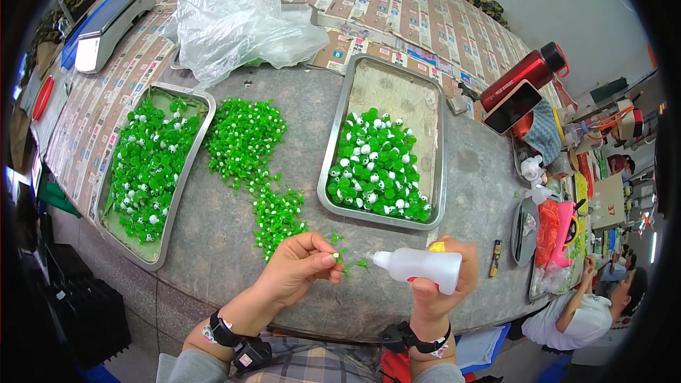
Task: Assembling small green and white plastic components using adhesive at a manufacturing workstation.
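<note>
Near the front edge of the table my left hand [301, 269] pinches a small green plastic sprig [343, 261] between thumb and fingertips. My right hand [448, 284] is wrapped round a white squeeze bottle [420, 267], which lies nearly level with its nozzle aimed left, close to the sprig. Beyond my left hand a loose pile of green pieces with small white tips [278, 216] trails back across the table. A metal tray [441, 145] farther right holds green pieces topped with white balls marked in black. The left metal tray [164, 252] contains similar pieces.
A clear plastic bag [230, 18] covers another tray at the back. At the back right stand a red flask [521, 74] and a phone [512, 106]. A lighter [495, 258] lies right of my right hand. A scale [113, 28] sits far left; another person [585, 315] works at right.
</note>
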The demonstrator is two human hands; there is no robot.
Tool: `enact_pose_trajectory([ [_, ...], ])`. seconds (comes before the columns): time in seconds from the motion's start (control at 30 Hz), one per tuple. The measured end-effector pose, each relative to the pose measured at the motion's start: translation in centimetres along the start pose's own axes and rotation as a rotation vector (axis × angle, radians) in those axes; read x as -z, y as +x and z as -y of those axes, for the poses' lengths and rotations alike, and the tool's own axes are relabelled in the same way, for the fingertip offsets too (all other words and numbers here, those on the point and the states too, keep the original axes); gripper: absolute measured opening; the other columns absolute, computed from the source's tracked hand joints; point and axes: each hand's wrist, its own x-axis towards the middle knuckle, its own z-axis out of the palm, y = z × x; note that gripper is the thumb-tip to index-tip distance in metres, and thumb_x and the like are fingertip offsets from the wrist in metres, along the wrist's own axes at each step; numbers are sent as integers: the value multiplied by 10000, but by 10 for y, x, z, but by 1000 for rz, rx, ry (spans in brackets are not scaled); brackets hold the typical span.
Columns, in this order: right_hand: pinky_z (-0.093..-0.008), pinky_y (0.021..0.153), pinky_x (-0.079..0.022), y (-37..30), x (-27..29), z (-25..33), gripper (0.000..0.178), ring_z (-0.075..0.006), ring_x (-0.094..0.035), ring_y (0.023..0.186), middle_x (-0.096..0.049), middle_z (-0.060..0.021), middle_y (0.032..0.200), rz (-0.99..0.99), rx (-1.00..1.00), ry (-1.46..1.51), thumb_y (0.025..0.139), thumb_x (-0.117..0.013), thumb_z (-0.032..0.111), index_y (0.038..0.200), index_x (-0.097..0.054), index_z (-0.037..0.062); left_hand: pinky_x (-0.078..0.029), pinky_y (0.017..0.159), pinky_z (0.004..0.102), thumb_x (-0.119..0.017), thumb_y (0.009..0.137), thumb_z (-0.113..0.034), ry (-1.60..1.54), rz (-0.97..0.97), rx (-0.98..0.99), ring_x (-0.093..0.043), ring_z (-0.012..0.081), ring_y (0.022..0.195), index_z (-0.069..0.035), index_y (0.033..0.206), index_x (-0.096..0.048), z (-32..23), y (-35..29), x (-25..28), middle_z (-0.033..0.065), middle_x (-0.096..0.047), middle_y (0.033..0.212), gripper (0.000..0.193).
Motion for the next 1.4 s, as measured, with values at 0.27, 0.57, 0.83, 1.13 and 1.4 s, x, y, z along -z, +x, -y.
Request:
enact_pose_trajectory([
  [0.27,-235,461,-338,1,8,-4,441,-114,-447,511,-473,-32,614,33,119,231,590,-723,340,767,-462,33,-466,571,269,-612,703,-63,151,-73,-161,-545,160,628,-27,761,-509,3,1,-5,87,-544,717,123],
  [0.57,-228,457,-332,3,9,-11,413,-114,-439,493,-480,-48,599,92,162,137,589,-714,316,748,-471,22,-460,599,259,-596,703,-17,226,-81,-261,-531,151,662,-30,764,-517,4,0,-4,78,-530,749,100],
  [0.83,-259,509,-403,0,18,-18,452,-141,-479,583,-489,-81,735,9,208,1,608,-684,344,823,-476,7,-474,602,266,-586,701,6,216,-87,-273,-534,148,672,-27,766,-514,3,1,-7,76,-524,768,103],
  [1.13,-252,678,-433,58,91,-70,361,-149,-528,804,-525,-96,905,-194,-156,76,697,-618,117,986,-452,-21,-477,572,265,-621,683,-40,194,-158,-256,-536,149,628,-28,765,-509,4,0,-6,63,-521,747,139],
  [1.4,-270,768,-388,51,139,-132,371,-175,-497,901,-522,-104,987,-259,-163,-392,700,-593,44,1036,-451,-22,-478,566,262,-613,692,-39,186,-148,-227,-537,143,623,-35,762,-505,5,3,-9,58,-518,737,128],
])
